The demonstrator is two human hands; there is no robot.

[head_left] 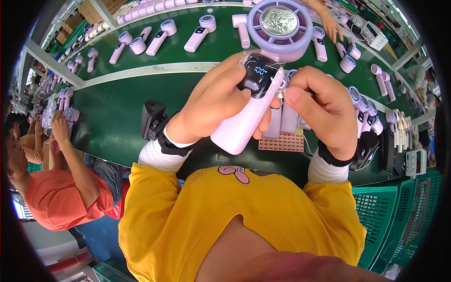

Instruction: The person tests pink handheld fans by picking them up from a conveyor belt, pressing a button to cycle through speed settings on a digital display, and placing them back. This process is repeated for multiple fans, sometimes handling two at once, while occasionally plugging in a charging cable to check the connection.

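My left hand (204, 103) is wrapped round the handle of a lilac handheld fan (237, 129), its round head pointing away from me. A black display panel on the handle is lit, and my thumb lies beside the oval button below it. Close to the handle's side, my right hand (326, 105) pinches a small plug with a silver metal end (280, 94). Whether the plug touches the fan cannot be made out. Below the hands, more lilac fan handles (287, 121) lie by a sheet of red labels (281, 144).
Several lilac fans (199, 38) lie on a green shelf beyond a white rail (150, 69). More fans (364, 105) stand at the right, near a small meter (416, 162) and green crates (376, 207). A co-worker in a red shirt (66, 197) sits at the left; another person's hand (330, 24) reaches in at the far side.
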